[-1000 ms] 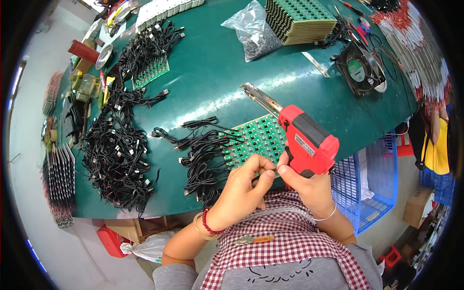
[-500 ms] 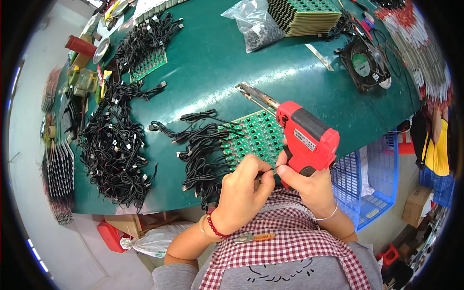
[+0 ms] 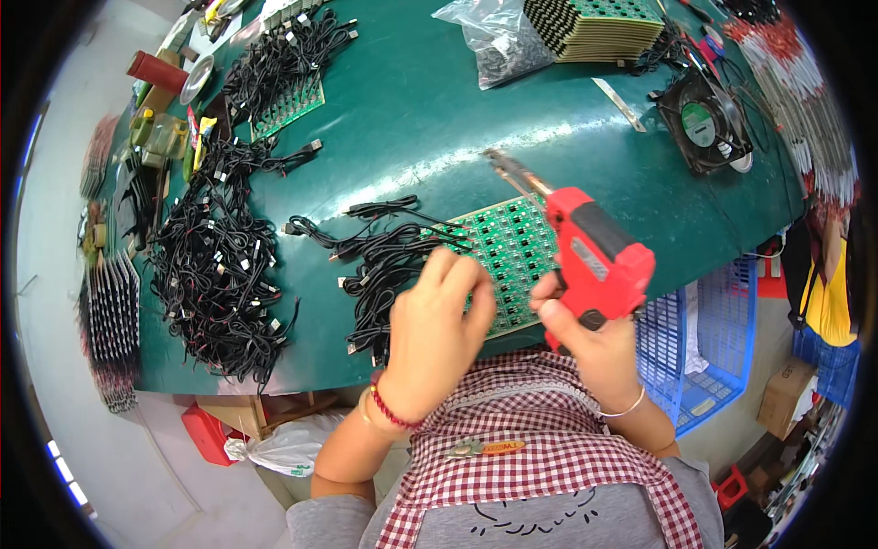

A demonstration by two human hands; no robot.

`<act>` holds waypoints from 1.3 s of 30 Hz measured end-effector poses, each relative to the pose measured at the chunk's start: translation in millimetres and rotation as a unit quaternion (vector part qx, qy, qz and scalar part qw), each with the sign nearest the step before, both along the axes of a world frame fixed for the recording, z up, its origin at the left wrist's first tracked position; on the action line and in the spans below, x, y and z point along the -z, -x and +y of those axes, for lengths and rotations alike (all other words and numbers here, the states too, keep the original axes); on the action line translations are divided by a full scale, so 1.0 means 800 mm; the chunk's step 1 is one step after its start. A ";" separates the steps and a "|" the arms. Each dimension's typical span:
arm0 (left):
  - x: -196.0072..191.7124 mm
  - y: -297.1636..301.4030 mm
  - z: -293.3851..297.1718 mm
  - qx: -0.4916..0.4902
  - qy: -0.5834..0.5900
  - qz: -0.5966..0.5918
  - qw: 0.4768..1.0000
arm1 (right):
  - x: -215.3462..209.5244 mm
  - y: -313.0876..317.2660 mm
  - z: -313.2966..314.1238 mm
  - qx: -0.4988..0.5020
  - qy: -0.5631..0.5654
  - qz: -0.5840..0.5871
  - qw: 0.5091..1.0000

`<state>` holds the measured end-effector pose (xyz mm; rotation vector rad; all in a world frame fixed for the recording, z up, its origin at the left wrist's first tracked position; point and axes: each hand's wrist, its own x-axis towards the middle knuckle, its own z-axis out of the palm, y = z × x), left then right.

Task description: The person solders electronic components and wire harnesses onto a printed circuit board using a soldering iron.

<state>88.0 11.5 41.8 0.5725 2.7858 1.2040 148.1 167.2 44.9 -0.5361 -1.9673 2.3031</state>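
Observation:
In my right hand [image 3: 594,343] is a red soldering gun [image 3: 599,261] with a dark grip panel, its metal tip pointing up and away to the left. My left hand [image 3: 439,316] hovers at the near left edge of a green circuit board panel [image 3: 517,252], fingers curled together; whatever they may pinch is hidden. Rows of small black parts cover the panel, which lies flat on the table. Black cables [image 3: 375,274] with plugs fan out from its left side, partly behind my left hand.
A large heap of black cables [image 3: 215,274] lies left on the green table [image 3: 393,110]. Beyond are another cabled board [image 3: 293,112], a plastic bag of small parts [image 3: 503,46] and a stack of boards [image 3: 594,37]. A fan [image 3: 700,123] stands right; a blue crate [image 3: 713,366] sits below.
My left hand has come away from my right hand, moving left and up to the board's cable side. The soldering gun has shifted slightly right, uncovering more of the board.

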 end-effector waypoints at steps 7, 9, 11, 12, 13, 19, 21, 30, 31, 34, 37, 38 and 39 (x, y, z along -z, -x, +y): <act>0.042 0.029 0.000 0.005 0.165 0.038 0.986 | 0.009 -0.048 0.061 -0.018 -0.094 -0.032 0.995; 0.044 0.029 0.002 0.009 0.173 0.036 0.984 | 0.024 -0.070 0.074 -0.032 -0.104 -0.034 0.994; 0.043 0.030 0.002 0.009 0.178 0.028 0.984 | 0.043 -0.090 0.082 -0.056 -0.144 -0.027 0.988; 0.043 0.031 0.002 0.010 0.181 0.025 0.983 | 0.049 -0.097 0.085 -0.064 -0.160 -0.030 0.985; 0.043 0.032 0.002 0.009 0.181 0.022 0.983 | 0.055 -0.102 0.085 -0.066 -0.160 -0.032 0.984; 0.044 0.034 0.001 0.015 0.177 0.019 0.984 | 0.058 -0.107 0.077 -0.067 -0.087 -0.104 0.988; 0.043 0.034 0.001 0.016 0.191 0.010 0.981 | 0.058 -0.103 0.073 -0.071 -0.093 -0.096 0.988; 0.045 0.034 0.000 0.013 0.177 0.015 0.984 | 0.059 -0.105 0.073 -0.097 -0.108 -0.097 0.985; 0.046 0.034 0.001 0.012 0.178 0.013 0.984 | 0.061 -0.104 0.074 -0.098 -0.107 -0.099 0.984; 0.047 0.034 0.001 0.013 0.175 0.019 0.984 | 0.064 -0.105 0.073 -0.118 -0.150 -0.074 0.979; 0.047 0.034 0.001 0.013 0.176 0.014 0.984 | 0.061 -0.108 0.069 -0.094 -0.127 -0.091 0.983; 0.047 0.034 0.001 0.013 0.174 0.015 0.985 | 0.062 -0.110 0.069 -0.071 -0.105 -0.088 0.988; 0.047 0.033 0.001 0.013 0.172 0.015 0.985 | 0.063 -0.112 0.070 -0.048 -0.083 -0.086 0.992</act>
